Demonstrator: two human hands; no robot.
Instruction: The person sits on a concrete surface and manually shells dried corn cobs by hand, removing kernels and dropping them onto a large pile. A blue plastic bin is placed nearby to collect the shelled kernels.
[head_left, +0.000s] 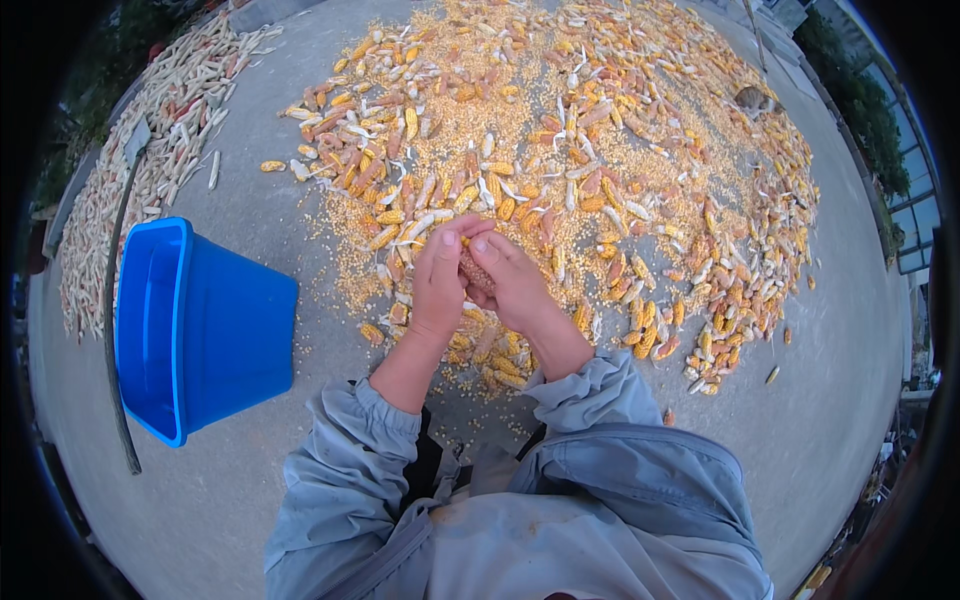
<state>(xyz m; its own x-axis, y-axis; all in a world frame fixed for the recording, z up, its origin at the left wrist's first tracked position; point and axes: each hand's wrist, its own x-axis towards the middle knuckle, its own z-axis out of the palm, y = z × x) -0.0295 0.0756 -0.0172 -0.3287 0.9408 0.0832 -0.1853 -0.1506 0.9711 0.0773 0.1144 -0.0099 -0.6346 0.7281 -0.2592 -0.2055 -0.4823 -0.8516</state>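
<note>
My left hand (441, 281) and my right hand (511, 281) meet in front of me, both closed around one corn cob (477, 271). Its visible side is reddish and mostly bare, with a few yellow kernels at the far tip. Both thumbs press near that tip, and the fingers hide the rest. Beneath and beyond my hands spreads a wide layer of corn cobs (491, 187), some full of yellow kernels, others partly stripped. Loose kernels (360, 262) lie scattered among them on the concrete ground (330, 420).
To the left a blue plastic tub (240, 322) lies on its side, with a long-handled tool (112, 300) past its mouth. Farther left is a heap of stripped cobs (172, 97). A cat-like animal (754, 99) is at the far right of the corn.
</note>
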